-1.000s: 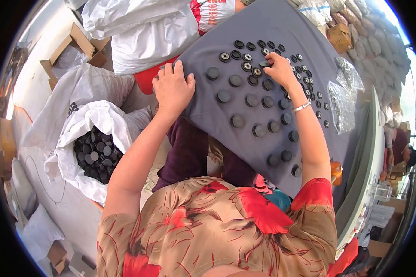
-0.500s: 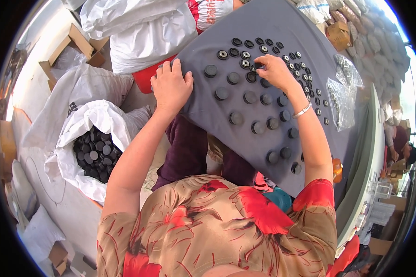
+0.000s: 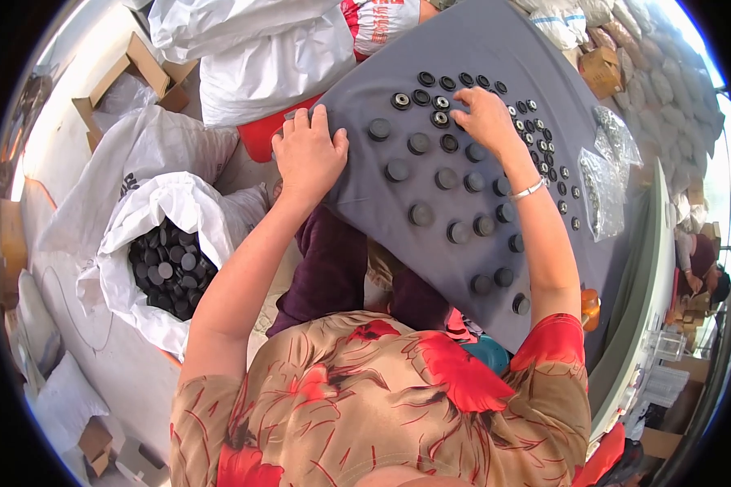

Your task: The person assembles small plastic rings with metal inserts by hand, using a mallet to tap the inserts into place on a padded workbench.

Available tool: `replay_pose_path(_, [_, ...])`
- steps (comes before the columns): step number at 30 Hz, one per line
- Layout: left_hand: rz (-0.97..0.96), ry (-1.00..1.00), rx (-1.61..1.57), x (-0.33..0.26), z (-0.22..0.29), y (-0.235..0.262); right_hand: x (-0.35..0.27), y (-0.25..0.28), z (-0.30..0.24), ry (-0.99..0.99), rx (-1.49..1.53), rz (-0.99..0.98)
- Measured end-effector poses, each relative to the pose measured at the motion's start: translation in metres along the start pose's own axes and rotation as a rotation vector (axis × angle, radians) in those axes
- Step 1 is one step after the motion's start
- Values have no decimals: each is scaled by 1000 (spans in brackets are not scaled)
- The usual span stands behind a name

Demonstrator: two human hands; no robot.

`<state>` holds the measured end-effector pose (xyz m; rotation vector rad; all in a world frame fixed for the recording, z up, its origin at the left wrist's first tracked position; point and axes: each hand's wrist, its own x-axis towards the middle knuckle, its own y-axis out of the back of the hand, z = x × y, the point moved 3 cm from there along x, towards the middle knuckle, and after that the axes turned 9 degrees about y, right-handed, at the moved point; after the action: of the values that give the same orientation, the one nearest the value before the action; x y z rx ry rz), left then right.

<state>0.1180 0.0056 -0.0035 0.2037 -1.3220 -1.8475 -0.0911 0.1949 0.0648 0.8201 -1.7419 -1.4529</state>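
Left hand [image 3: 309, 154] flat, fingers spread, pressed on grey worktop [image 3: 495, 49] edge; right hand [image 3: 486, 118] loosely curled over black caps [image 3: 439, 120] (grip unclear, fingertips hidden).

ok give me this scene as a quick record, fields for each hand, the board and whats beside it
left hand: flat on the near-left edge of the grey board, holding nothing
right hand: fingertips among the black round caps near the board's far end
caps: set in rows on the board, smaller ones at the right
white sack: open at the person's left, holding more dark caps
clear bags: on the board's right side
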Motion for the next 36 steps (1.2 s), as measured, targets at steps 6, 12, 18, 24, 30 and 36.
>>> replay_pose_path(6, [-11,26,23,1,1,-2,37,-16,-32,259,-136,-27])
replay_pose_path(12, [-31,26,34,1,1,0,51,-28,-31,264,-61,-51])
replay_pose_path(18, [-21,18,23,1,1,-2,54,-29,-27,127,296,115])
replay_pose_path(24, [-14,18,7,1,0,-1,46,-20,-25,239,-43,17])
replay_pose_path(30, [-13,2,-40,1,1,-3,47,-24,-26,240,-161,-57])
replay_pose_path(36, [-1,-1,-35,-1,0,-1,45,-21,-46,272,110,14])
